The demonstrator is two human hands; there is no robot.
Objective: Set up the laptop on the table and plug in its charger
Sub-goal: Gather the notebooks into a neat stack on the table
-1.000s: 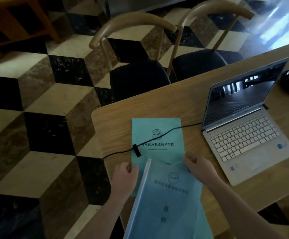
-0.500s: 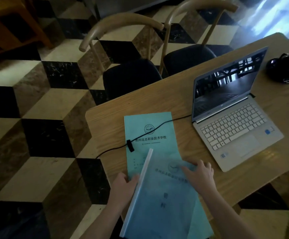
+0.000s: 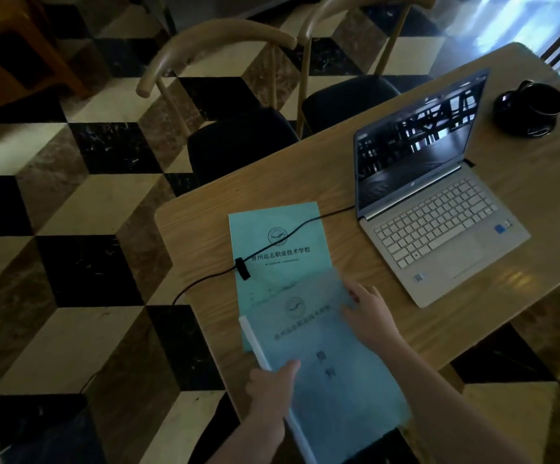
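- Your left hand (image 3: 273, 383): nearest you, at the table's near edge, thumb on top of the clear-covered folder (image 3: 325, 363) and pinching its white spine; the fingers beneath cannot be seen.
- Your right hand (image 3: 370, 316): fingers spread, pressed flat on the folder's far right corner.
- Clear-covered folder: overlaps the near end of the teal booklet (image 3: 276, 249); a round emblem and characters show through its cover, too blurred to read.
- Teal booklet: flat on the table left of the laptop (image 3: 435, 209), printed with a round crest and a line of Chinese characters ending 职业技术学校.
- Charger cable (image 3: 271, 244): black, running from the laptop's left side across the booklet and over the table's left edge to the floor.
- Laptop: open, silver, screen dark, a small logo under the screen and stickers on the palm rest.
- Black cup (image 3: 536, 107): beyond the laptop, to its right.
- Table (image 3: 305, 169): light wood grain, rounded corner.
- Two chairs (image 3: 238, 95): at the table's far side, curved wooden backs, dark seats, on a cube-pattern tiled floor.
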